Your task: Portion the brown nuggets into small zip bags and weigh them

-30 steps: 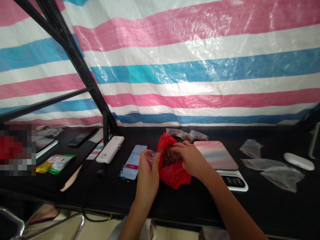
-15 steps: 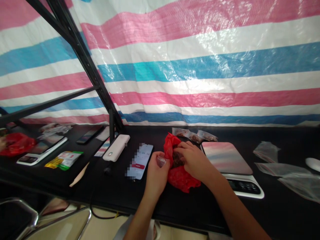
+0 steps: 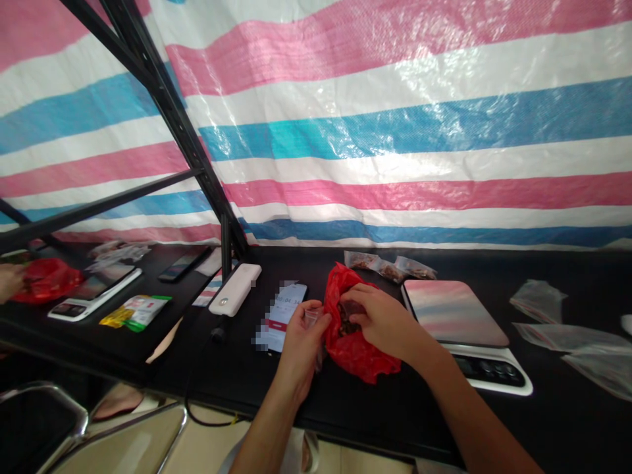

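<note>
A crumpled red plastic bag (image 3: 365, 355) lies open on the black table, with small brown dried pieces (image 3: 349, 326) inside it. My right hand (image 3: 380, 316) reaches into its mouth, thumb and fingers pinched on some of those brown pieces. Just left of the bag, my left hand (image 3: 303, 339) is closed on a small clear zip bag (image 3: 311, 318), partly hidden by the fingers. A kitchen scale (image 3: 457, 313) with a shiny top plate stands to the right of my right hand. Several small filled zip bags (image 3: 390, 268) lie behind the red bag.
Left of my hands are a phone (image 3: 284, 322) showing a timer and a white power bank (image 3: 236, 289). Flat clear zip bags (image 3: 567, 336) lie at the right. Further left, a co-worker's hand (image 3: 8, 282) is at another red bag (image 3: 52, 280), beside a second scale (image 3: 93, 296).
My left hand with the clear zip bag has moved slightly away from the red bag, whose mouth now shows wider. My right hand stays in it. The view has shifted slightly.
</note>
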Available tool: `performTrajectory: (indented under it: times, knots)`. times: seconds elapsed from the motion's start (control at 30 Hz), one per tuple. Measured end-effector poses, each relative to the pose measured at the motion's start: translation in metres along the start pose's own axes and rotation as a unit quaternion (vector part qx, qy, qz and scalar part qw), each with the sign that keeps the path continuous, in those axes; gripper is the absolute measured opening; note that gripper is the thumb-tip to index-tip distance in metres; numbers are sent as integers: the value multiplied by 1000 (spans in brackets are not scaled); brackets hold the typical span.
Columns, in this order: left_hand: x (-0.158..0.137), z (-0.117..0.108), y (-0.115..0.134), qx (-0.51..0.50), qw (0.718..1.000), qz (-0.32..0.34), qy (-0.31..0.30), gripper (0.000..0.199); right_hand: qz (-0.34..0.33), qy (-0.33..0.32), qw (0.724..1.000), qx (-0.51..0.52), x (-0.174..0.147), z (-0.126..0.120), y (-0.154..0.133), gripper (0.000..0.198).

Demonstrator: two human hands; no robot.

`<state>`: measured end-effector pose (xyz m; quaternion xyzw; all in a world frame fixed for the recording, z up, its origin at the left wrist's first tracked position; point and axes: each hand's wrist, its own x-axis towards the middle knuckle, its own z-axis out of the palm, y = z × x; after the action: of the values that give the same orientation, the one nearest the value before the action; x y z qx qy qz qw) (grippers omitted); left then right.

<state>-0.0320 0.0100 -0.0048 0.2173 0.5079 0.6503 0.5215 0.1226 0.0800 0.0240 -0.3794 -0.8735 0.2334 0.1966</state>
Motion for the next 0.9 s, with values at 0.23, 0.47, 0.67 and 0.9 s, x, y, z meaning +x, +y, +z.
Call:
performTrajectory:
  times: [0.23,0.47,0.67,0.9]
  knots:
    - [0,-5,4,-16,1000,-11,16,53,41,29,998,41,1,5,2,34]
    - [-8,-5,14,244,925,278,82,54,62,100,982,146,-3,-5,6,34]
    - [-14,-2,5,279,915,268,-113,64,-38,116,961,246,-14,-18,-10,31]
    - [-3,1,-5,326,891,292,-119,67,-135,144,973,119,-23,-25,-22,42]
